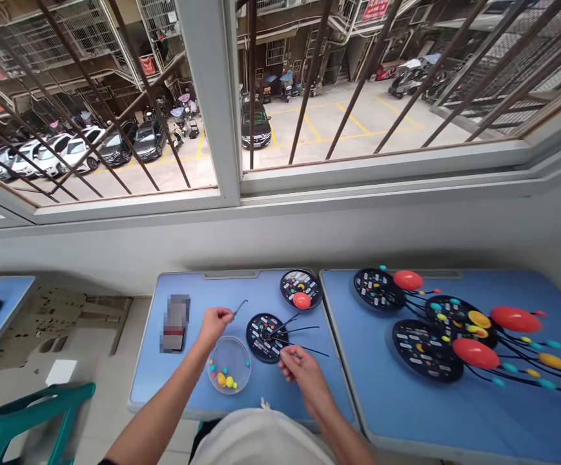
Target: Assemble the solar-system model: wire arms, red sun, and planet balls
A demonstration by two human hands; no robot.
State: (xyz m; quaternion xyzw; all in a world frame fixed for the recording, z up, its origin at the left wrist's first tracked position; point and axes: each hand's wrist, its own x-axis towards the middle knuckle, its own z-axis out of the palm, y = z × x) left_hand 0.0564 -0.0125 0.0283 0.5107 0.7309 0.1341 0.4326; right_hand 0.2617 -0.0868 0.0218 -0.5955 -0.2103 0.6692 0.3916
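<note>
1. Your left hand [216, 325] is closed around a thin black wire [240, 307], its tip curving out past your fingers; your right hand [299, 373] is pinched up, and I can't tell whether it's holding anything!
2. Over on the right-hand blue bench [503, 413], three black discs [425, 350] sprout long wires tipped with red and yellow balls.
3. On your blue bench [183, 381], a black disc [263, 337] sits between your hands, wires fanning out.
4. Just beyond, a second black disc [300, 287] carries a red ball [302, 300].
5. By your left wrist, a clear round dish [229, 365] holds small coloured beads [229, 381]!
</note>
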